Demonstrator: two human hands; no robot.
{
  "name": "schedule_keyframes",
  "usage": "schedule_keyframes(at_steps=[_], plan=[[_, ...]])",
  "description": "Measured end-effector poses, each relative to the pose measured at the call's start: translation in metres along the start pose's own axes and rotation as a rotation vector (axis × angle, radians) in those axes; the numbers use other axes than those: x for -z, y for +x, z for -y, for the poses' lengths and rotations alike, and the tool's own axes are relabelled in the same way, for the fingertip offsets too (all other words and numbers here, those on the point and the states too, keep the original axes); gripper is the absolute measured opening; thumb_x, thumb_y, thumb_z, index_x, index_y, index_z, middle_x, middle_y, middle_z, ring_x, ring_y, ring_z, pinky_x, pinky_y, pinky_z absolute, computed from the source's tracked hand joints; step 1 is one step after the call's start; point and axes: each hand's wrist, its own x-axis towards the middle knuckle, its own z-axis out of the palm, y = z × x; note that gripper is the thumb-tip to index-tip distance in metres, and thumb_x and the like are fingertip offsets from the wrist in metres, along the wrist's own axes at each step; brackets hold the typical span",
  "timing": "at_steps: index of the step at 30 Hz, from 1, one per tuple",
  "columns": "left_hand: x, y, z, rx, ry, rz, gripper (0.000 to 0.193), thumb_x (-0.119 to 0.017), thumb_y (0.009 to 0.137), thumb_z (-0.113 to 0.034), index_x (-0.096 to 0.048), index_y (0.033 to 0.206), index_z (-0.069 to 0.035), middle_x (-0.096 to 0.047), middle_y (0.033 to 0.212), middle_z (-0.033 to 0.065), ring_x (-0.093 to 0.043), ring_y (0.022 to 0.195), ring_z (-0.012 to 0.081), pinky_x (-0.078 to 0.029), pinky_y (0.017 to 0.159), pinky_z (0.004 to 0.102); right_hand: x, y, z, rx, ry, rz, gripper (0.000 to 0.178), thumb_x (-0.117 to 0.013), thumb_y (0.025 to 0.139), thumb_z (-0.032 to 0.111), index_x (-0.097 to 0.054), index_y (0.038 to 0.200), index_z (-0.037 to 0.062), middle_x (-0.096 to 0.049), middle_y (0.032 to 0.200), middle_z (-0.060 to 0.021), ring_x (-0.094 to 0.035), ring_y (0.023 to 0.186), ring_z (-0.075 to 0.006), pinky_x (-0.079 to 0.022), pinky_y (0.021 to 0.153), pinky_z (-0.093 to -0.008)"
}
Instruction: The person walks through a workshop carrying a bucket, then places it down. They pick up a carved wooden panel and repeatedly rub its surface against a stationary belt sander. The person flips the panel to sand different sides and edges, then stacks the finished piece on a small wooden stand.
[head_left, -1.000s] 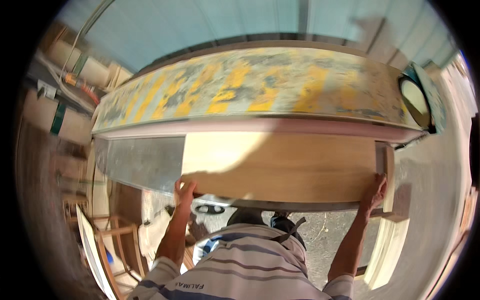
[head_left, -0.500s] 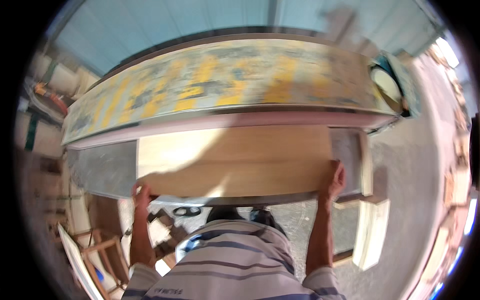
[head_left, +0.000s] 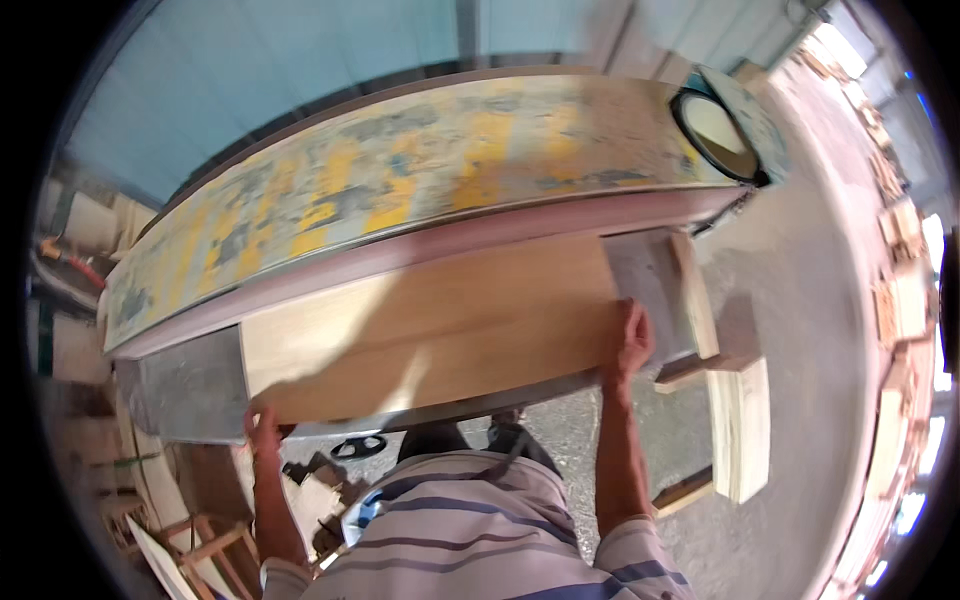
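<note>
Gripping wooden board (head_left: 440,325), both hands (head_left: 264,430) (head_left: 634,345), fingers (head_left: 632,318) curled

The board (head_left: 440,330) lies on the table (head_left: 190,385), which extends past both its ends. The left hand (head_left: 264,430) is at the board's near left corner, the right hand (head_left: 632,338) at its right end. Behind the table runs the casing (head_left: 350,190); behind that, the wall (head_left: 300,90). A sandal (head_left: 358,447) lies on the floor (head_left: 800,300) before the table; timber (head_left: 905,300) lies far right.
</note>
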Motion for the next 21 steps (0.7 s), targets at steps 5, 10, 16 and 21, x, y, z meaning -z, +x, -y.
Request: schedule_keyframes(at_steps=[5, 10, 16, 21], plan=[[-0.063, -0.041, -0.014, -0.083, 0.010, -0.040, 0.050, -0.071, 0.073, -0.033, -0.049, 0.114, -0.014, -0.060, 0.081, 0.0058, -0.052, 0.054, 0.0102, -0.038, 0.041, 0.0212, 0.028, 0.035, 0.019, -0.085, 0.112, 0.059, 0.032, -0.051, 0.091, 0.036, -0.059, 0.089, 0.0046, -0.056, 0.081, 0.0000, -0.051, 0.072, -0.0100, -0.044, 0.064, -0.0247], [-0.048, -0.059, -0.051, 0.020, 0.036, -0.118, 0.062, -0.073, 0.068, -0.037, -0.048, 0.118, -0.013, -0.059, 0.085, 0.0082, -0.054, 0.063, 0.0131, -0.044, 0.049, 0.0265, 0.001, 0.007, 0.038, -0.037, -0.253, 0.011, 0.043, -0.052, 0.088, 0.043, -0.060, 0.091, 0.0012, -0.059, 0.080, -0.0031, -0.051, 0.074, -0.0136, -0.042, 0.068, -0.0278], [-0.051, -0.062, -0.034, -0.055, 0.129, -0.109, 0.060, -0.074, 0.068, -0.031, -0.048, 0.118, -0.010, -0.058, 0.077, 0.0068, -0.048, 0.051, 0.0102, -0.039, 0.041, 0.0251, 0.006, 0.021, 0.036, -0.108, -0.149, 0.000, 0.040, -0.053, 0.088, 0.042, -0.060, 0.084, 0.0027, -0.056, 0.077, -0.0007, -0.049, 0.071, -0.0116, -0.041, 0.063, -0.0271], [-0.062, -0.053, -0.036, -0.080, 0.092, -0.108, 0.060, -0.073, 0.069, -0.030, -0.047, 0.119, -0.008, -0.061, 0.083, 0.0110, -0.053, 0.055, 0.0130, -0.042, 0.043, 0.0264, 0.021, 0.029, 0.015, 0.018, -0.072, -0.006, 0.038, -0.053, 0.089, 0.041, -0.059, 0.086, 0.0028, -0.056, 0.077, -0.0007, -0.050, 0.074, -0.0121, -0.043, 0.067, -0.0267]])
